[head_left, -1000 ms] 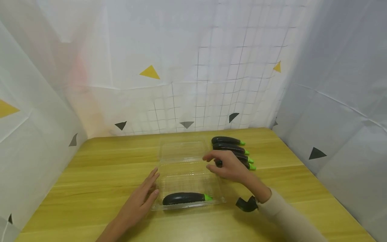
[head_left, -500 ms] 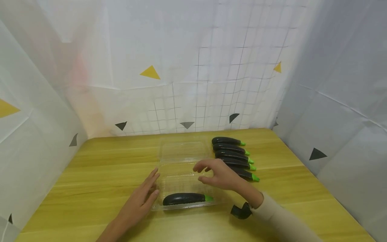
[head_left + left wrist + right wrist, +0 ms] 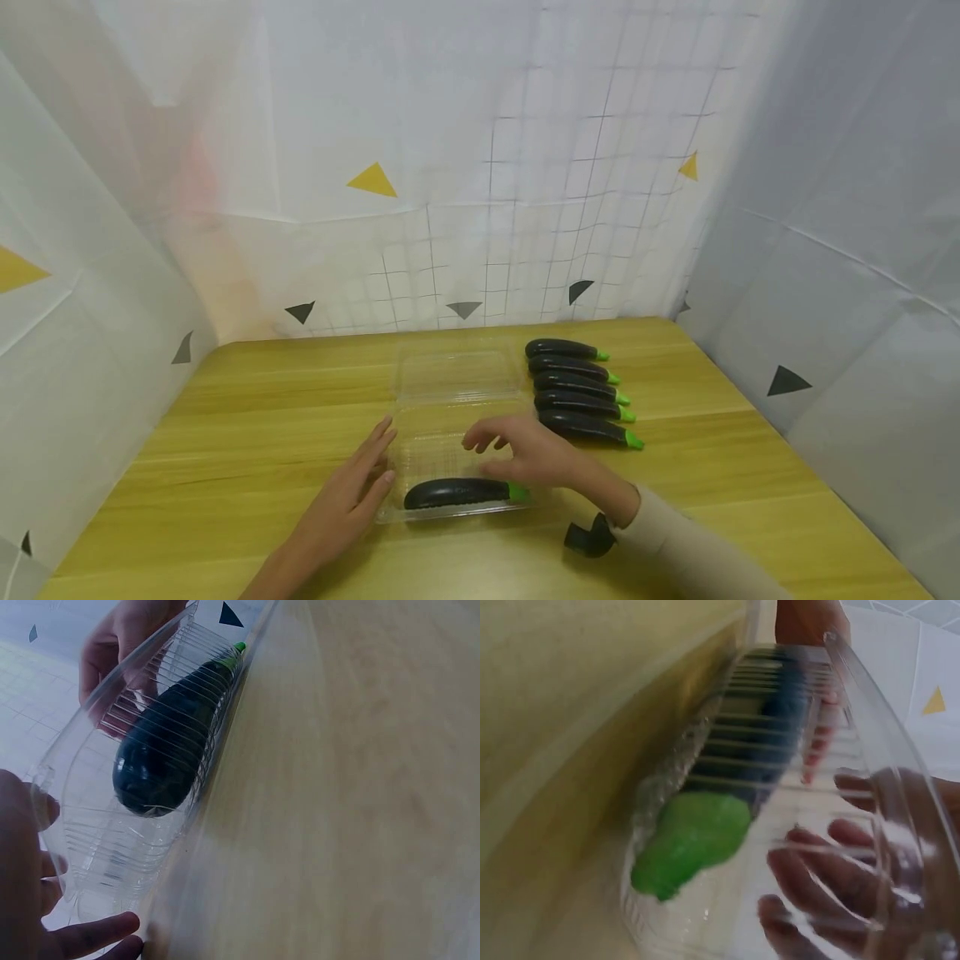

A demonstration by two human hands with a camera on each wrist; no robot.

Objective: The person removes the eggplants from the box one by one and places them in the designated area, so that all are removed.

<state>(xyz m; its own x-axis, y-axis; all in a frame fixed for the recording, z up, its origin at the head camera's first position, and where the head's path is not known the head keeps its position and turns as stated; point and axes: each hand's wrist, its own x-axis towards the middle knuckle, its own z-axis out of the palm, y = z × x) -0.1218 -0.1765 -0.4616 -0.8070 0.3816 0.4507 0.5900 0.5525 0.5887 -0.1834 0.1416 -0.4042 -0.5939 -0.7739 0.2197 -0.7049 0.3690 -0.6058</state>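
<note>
A clear plastic clamshell box (image 3: pixel 431 454) lies with its lid (image 3: pixel 453 373) folded back on the table. Along the near wall inside it is one dark eggplant (image 3: pixel 450 493), its green stem end to the right. My left hand (image 3: pixel 341 504) is at the box's left side, fingers extended and touching the rim; in the left wrist view its fingertips (image 3: pixel 124 922) spread beside the wall. Over the right part of the box hovers my right hand (image 3: pixel 525 450), fingers bent and holding nothing, close above the eggplant's stem end.
Several more eggplants (image 3: pixel 577 402) lie in a row right of the box, green stems pointing right. A black fitting (image 3: pixel 588 537) is at the right wrist. White sheets (image 3: pixel 315 167) with coloured triangles stand around the wooden table (image 3: pixel 247 417).
My right hand has moved from beside the eggplant row toward me and left, to over the box. The row is now in full view. Left hand, box and the eggplant inside stay put.
</note>
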